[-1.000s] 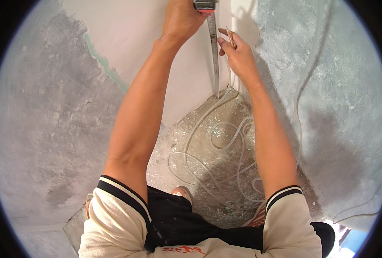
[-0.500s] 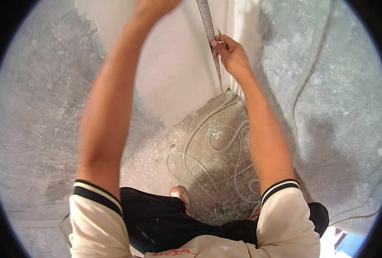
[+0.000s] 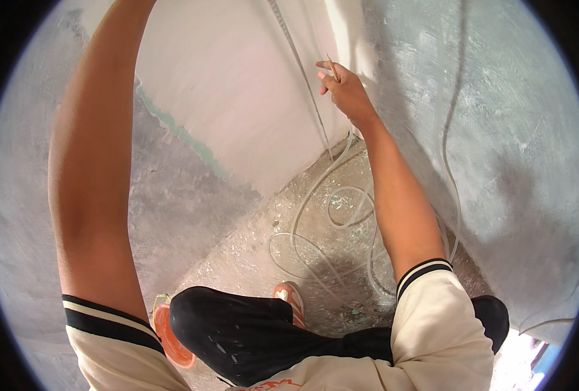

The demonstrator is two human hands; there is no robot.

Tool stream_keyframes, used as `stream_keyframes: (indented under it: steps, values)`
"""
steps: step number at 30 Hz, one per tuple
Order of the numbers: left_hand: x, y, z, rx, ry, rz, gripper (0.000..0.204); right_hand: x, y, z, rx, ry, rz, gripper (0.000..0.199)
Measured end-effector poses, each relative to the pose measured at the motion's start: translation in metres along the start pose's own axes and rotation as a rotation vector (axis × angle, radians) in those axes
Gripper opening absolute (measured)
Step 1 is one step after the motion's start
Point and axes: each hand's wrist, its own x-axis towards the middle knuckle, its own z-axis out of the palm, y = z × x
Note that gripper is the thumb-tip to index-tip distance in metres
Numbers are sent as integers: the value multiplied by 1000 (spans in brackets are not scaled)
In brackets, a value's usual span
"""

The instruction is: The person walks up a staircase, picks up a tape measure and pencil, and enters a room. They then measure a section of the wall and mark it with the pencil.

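Observation:
My left forearm (image 3: 100,150) reaches up past the top left edge, so my left hand is out of the picture. My right hand (image 3: 353,98) is raised before the pale wall, holding a thin pencil (image 3: 332,69) with its tip upward. Its index finger and thumb stand away from the tape measure. The metal tape blade (image 3: 295,53) runs from the top edge down along the wall to the floor at the corner. A small gap separates my right hand from the blade. The tape's upper end is out of view.
Clear tubing (image 3: 299,208) lies in loose loops on the speckled floor (image 3: 237,260) and runs up near the corner. An orange bucket (image 3: 172,335) stands beside my left knee. Rough grey walls (image 3: 518,130) rise on both sides. A pale hose (image 3: 446,163) hangs along the right wall.
My left arm has swung left and up, taking the hand out of view. My right hand has let go of the tape blade and keeps the pencil. The bucket has come into view.

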Motion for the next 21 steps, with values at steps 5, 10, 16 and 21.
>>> stream_keyframes:
  steps: [5,10,16,21]
  values:
    - [-2,-3,18,-100,1,-94,76,-12,38,-19,79,74,102,53]
    - [-1,-1,24,-143,7,-114,79,-28,46,-28,191,53,207,60]
    - [0,1,31,-99,4,-111,79,-39,71,-40,240,100,264,58]
    - [-5,-2,36,6,-4,-118,81,-59,88,-42,353,170,310,56]
